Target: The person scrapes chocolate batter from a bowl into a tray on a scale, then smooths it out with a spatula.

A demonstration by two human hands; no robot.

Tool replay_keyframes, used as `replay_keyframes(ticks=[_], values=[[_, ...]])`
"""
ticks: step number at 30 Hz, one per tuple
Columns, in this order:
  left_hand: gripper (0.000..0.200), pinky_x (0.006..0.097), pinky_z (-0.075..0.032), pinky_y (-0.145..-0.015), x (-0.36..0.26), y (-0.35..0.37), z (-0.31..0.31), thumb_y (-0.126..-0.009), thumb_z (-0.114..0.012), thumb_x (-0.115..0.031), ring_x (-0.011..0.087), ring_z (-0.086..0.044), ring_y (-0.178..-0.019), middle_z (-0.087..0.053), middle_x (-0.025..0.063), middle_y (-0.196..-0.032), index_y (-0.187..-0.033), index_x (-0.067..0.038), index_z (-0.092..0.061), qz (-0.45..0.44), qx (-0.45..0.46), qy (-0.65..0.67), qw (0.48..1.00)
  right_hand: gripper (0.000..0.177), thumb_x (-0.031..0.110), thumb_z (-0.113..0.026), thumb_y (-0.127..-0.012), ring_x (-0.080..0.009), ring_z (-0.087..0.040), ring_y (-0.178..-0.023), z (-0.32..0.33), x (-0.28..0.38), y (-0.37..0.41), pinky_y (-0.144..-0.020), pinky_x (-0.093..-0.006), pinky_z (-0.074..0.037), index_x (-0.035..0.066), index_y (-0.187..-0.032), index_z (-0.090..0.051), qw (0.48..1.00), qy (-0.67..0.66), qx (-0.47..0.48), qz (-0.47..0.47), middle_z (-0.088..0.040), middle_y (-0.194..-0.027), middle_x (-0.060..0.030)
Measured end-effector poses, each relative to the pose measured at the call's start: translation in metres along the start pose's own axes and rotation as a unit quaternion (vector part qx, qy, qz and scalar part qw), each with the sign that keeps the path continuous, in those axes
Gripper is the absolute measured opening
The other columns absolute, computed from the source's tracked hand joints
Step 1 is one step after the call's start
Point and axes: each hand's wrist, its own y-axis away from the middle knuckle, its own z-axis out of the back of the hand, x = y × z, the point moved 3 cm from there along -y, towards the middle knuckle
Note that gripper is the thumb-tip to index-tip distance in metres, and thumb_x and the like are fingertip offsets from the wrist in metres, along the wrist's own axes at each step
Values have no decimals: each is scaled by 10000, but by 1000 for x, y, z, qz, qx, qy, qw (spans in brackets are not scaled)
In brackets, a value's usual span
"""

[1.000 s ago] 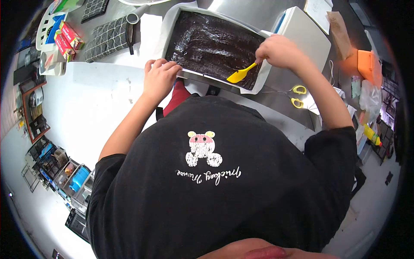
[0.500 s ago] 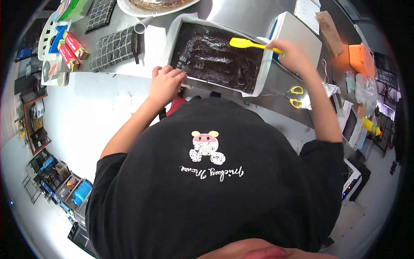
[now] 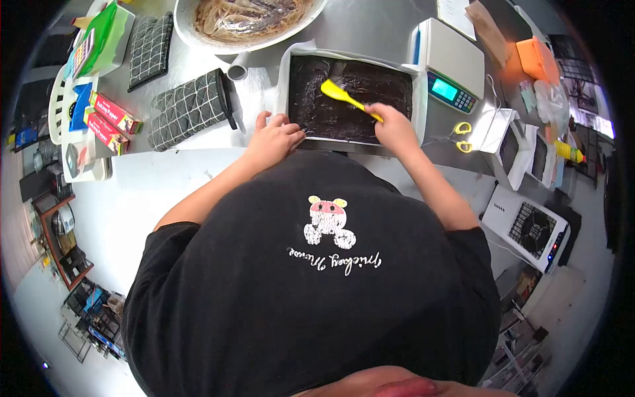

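A rectangular baking pan, lined with white paper, holds dark chocolate batter with a glossy, streaked surface. My right hand is wrapped round the handle of a yellow spatula, over the pan's near side. Its blade lies on or just above the batter, left of the middle; contact is hard to tell. At the pan's near left corner, my left hand grips the rim with bent fingers, its thumb side partly hidden.
Behind the pan sits a large white bowl smeared with brown batter. A digital scale and yellow-handled scissors lie to the right. Leftward are checked oven mitts, baking paper boxes and a green-lidded container.
My right hand has brought the spatula from the pan's right end leftward and nearer to me. The left hand stays at the near left corner. The camera view has shifted.
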Motion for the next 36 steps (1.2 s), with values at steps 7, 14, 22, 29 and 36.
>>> replay_keyframes(ticks=[7,14,22,29,36], values=[[169,450,-321,-900,6,0,-1,-815,-564,-293,134,-517,-957,-603,-102,-898,-939,-239,-665,-62,-49,-21,997,359,23,-475,-770,-330,-582,-979,36,-9,34,-818,-410,-466,134,-1089,-596,984,-23,-129,-118,-612,-1054,-135],[221,455,-330,-887,16,-2,-8,-822,-545,-267,124,-504,-970,-599,-110,-952,-1014,-242,-650,-99,-29,0,995,421,-6,-413,-790,-425,-548,-992,10,-18,40,-848,-471,-442,42,-1204,-472,951,1,-178,-255,-563,-1064,-275],[297,488,-322,-896,27,-6,2,-844,-521,-285,132,-500,-1002,-599,-101,-1053,-1119,-230,-621,-162,10,22,987,395,26,-410,-818,-431,-544,-1012,-28,26,9,-871,-486,-440,19,-1213,-429,953,-7,-168,-253,-528,-1130,-277],[340,502,-319,-892,34,-9,2,-849,-507,-309,133,-498,-1004,-600,-85,-1092,-1163,-218,-606,-184,64,57,979,387,40,-377,-836,-442,-545,-999,-68,76,-1,-843,-493,-450,20,-1222,-408,967,-50,-131,-212,-510,-1156,-273],[352,502,-324,-880,36,-9,-1,-857,-496,-307,128,-486,-1021,-600,-92,-1094,-1181,-212,-598,-205,78,55,974,350,69,-402,-853,-420,-569,-964,-88,108,-2,-794,-481,-471,38,-1199,-439,978,-55,-131,-153,-541,-1124,-237]])
